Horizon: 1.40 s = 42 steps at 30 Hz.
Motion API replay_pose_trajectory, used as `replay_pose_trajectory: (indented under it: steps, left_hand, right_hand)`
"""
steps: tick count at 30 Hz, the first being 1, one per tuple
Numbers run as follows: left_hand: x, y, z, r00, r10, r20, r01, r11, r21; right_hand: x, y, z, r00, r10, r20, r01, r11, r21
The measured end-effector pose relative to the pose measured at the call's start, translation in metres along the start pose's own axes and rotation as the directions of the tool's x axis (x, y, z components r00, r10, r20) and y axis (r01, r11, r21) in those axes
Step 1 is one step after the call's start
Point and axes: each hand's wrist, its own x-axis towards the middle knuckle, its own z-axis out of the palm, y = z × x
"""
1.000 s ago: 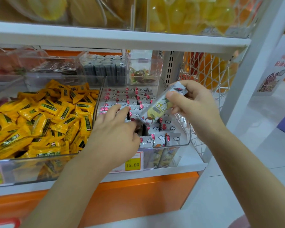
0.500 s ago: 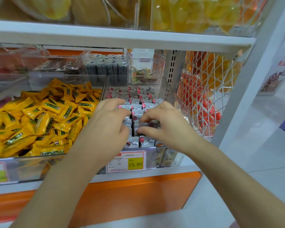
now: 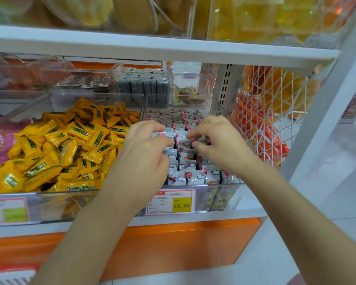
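Note:
A clear plastic bin [image 3: 218, 199] on the lower shelf holds several rows of white snack packets [image 3: 195, 176] with cloud and red prints, standing on edge. Both my hands are inside it. My left hand [image 3: 144, 153] curls over the left rows, with packet tops between its fingertips and thumb. My right hand [image 3: 224, 145] is over the middle rows, its index finger and thumb pinching the top of one white packet. The packet bodies under both hands are hidden.
A heap of yellow snack packets [image 3: 70, 145] fills the bin to the left. A price tag [image 3: 171, 202] reading 15.80 hangs on the front. A white mesh basket [image 3: 275, 112] with orange bags is on the right. The upper shelf [image 3: 152, 46] overhangs closely.
One second ago my right hand held a white packet above the bin. It brought it down into the rows, and now both hands work among the packets, slightly farther back.

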Motion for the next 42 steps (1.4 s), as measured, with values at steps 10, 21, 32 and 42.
replay_pose_trajectory:
  steps: [10,21,32,42]
  left_hand:
    - [0.001,-0.002,0.003,1.0,-0.001,-0.017,0.0,1.0,-0.006]
    - [0.002,0.006,0.0,0.988,-0.154,-0.023,0.154,0.988,-0.009]
    - [0.007,0.004,-0.008,0.909,-0.381,-0.17,0.255,0.829,-0.497]
    - [0.01,-0.002,-0.015,0.82,-0.572,0.003,0.324,0.46,-0.827]
  right_hand:
    - [0.003,-0.006,-0.001,0.99,0.014,-0.144,0.011,0.985,0.172]
    - [-0.024,-0.002,-0.028,0.797,0.467,-0.382,-0.006,0.64,0.769]
    - [-0.029,-0.009,-0.021,0.926,0.357,0.119,-0.125,-0.007,0.992]
    - [-0.029,-0.016,-0.021,0.936,0.317,0.154,-0.132,-0.091,0.987]
